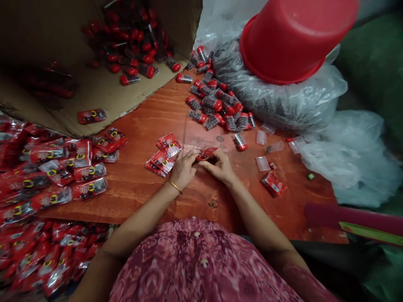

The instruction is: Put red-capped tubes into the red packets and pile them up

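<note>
Both hands meet over the middle of the reddish wooden table around a small red printed packet point(206, 154). My left hand point(185, 168), with a gold bangle at the wrist, grips the packet's left side. On the right side, the fingers and thumb of my right hand point(221, 167) are closed on the same packet. Its lower part is hidden by the fingers. Flat red-and-white packets point(160, 162) lie in a small stack just left of my left hand. Beyond my right hand is a heap of clear tubes with red caps point(217, 102), dark contents inside.
Filled red packets point(56, 167) pile up at left, with more below the table edge. A cardboard box point(103, 94) holds red-capped tubes. A red bucket point(296, 42) sits upside down on a plastic bag point(267, 100). Loose clear pieces point(262, 163) lie at right.
</note>
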Motion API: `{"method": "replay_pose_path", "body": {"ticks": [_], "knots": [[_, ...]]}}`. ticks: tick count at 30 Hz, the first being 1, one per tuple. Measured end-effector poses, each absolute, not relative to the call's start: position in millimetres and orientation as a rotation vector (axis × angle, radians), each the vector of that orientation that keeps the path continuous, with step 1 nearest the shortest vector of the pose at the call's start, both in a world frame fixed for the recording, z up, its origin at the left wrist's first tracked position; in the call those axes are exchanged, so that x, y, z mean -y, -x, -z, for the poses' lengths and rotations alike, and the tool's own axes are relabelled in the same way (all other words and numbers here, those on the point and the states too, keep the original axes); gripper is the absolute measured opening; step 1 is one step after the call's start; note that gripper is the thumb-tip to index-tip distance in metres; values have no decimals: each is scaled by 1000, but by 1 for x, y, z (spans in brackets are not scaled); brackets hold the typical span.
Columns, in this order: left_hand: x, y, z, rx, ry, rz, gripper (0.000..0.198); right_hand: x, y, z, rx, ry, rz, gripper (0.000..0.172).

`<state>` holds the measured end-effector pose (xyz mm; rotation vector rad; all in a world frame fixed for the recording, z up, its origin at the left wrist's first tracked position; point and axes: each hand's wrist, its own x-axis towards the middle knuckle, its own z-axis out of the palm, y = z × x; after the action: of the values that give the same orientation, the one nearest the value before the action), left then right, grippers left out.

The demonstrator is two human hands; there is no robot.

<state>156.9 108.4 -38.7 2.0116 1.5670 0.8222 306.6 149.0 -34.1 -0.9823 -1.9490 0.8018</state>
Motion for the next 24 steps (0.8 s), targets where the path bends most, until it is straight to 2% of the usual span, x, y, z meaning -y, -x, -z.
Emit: {"method": "replay_pose_path", "body": {"ticks": [4,8,15,20,24], "knots": [[-109,-156,40,-1598,-1998,-829,26,-154,-301,35,1940,997,-930,28],[-108,-157,40,-1601,-1973,-827,27,-156,-302,39,2006,1014,-864,25],[-106,-158,34,-1396,-1778,-1050,58,-155,-305,42,2070,1024,-733,27],[-111,-156,37,-1305,-1615,-1117,35,-149,-306,46,2037,973,-769,31],[-115,-154,39,-1364,-1607,-1120,29,-144,-312,45,1985,1005,-772,26]]}}
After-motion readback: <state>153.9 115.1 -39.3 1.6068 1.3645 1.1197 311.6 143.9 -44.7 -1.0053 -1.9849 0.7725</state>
